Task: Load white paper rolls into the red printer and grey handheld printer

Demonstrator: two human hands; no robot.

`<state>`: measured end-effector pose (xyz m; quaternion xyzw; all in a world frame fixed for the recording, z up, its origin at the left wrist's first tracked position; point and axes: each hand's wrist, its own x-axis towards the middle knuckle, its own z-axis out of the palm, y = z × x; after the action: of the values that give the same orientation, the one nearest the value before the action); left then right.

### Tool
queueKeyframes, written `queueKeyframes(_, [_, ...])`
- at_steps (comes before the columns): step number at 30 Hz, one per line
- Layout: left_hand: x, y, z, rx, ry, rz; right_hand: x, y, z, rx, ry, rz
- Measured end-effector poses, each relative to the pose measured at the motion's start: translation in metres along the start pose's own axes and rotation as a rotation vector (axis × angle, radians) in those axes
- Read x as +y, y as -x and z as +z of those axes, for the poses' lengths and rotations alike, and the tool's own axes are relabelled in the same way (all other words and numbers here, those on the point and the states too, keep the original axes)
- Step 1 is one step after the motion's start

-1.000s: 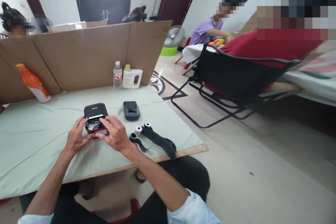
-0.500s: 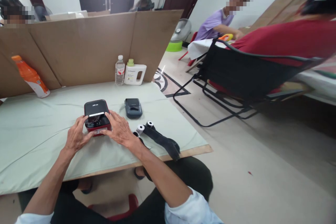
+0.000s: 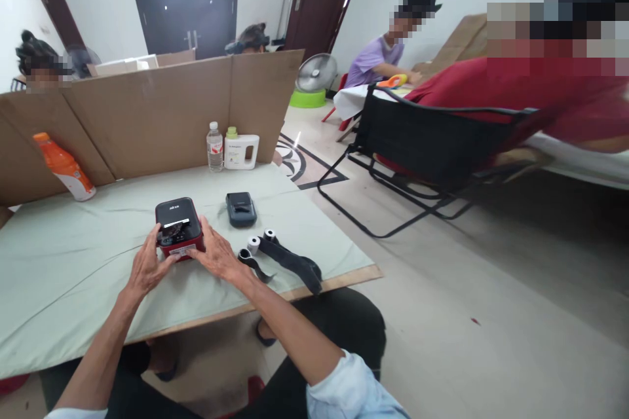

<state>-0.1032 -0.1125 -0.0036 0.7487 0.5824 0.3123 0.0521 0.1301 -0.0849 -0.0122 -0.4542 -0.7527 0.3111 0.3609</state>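
Note:
A small label printer (image 3: 177,215), black on top with red sides, sits on the cloth-covered table. A white strip crosses its top. My left hand (image 3: 146,267) grips its near left corner, thumb at the front face. On the other side, my right hand (image 3: 216,254) closes on the right edge, with its thumb also at the front. Right of the hands lies a dark portable printer (image 3: 241,209). Closer to the table edge are small white paper rolls (image 3: 253,245), a long black strap (image 3: 292,263) and a short curled black strip (image 3: 254,266).
A cardboard partition (image 3: 162,118) stands along the table's back. Before it are an orange bottle (image 3: 63,165), a clear water bottle (image 3: 215,149) and a white jug (image 3: 242,150). To the right stand a black folding chair (image 3: 432,134) and a fan (image 3: 316,73); other people sit beyond.
The camera view has turned, so most things appear lower and farther left. Both hands stay on the label printer; my right fingers now lie along its side rather than over its top edge.

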Motion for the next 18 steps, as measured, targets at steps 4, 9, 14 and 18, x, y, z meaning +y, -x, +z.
queueKeyframes(4, [0.0,-0.003,0.002,-0.004,-0.003,-0.002,0.008,0.002,0.008,-0.017,-0.06,0.032])
queueKeyframes(9, [0.001,-0.003,0.011,0.015,-0.003,-0.016,0.018,0.004,0.017,0.007,-0.08,-0.015])
queueKeyframes(14, [-0.004,0.0,0.005,0.019,-0.004,-0.042,0.015,-0.002,0.026,0.028,-0.044,-0.024])
queueKeyframes(18, [-0.021,0.003,-0.025,0.068,-0.013,-0.076,-0.014,-0.02,0.04,-0.025,-0.031,-0.037])
